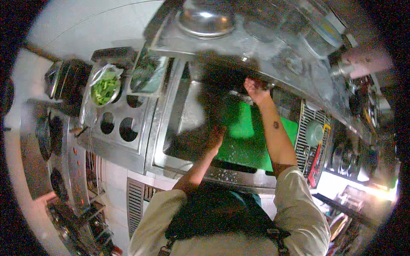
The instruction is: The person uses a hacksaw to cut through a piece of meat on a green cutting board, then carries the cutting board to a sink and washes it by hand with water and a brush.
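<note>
A large dark, motion-smeared shape (224, 81) spreads between and beyond my hands; its kind cannot be told. My left hand (218, 135) is at its lower edge, over the near side of the sink (188, 113), its fingers blurred and partly hidden. Further off, under the edge of the steel shelf (273, 64), my right hand (257, 90) has its fingers curled; what lies in them is hidden. Beneath my right forearm is a green cutting board (279, 149), wet-looking, with small pale specks along its near left part.
Left of the sink, a bowl of chopped green leaves (103, 90) sits on a steel counter with round holes, beside a clear-sided container (147, 74). A shiny metal bowl (207, 19) rests on the shelf. At right, a slatted rack (304, 141) bears a pale green bowl (314, 133) and red-handled tool (315, 164).
</note>
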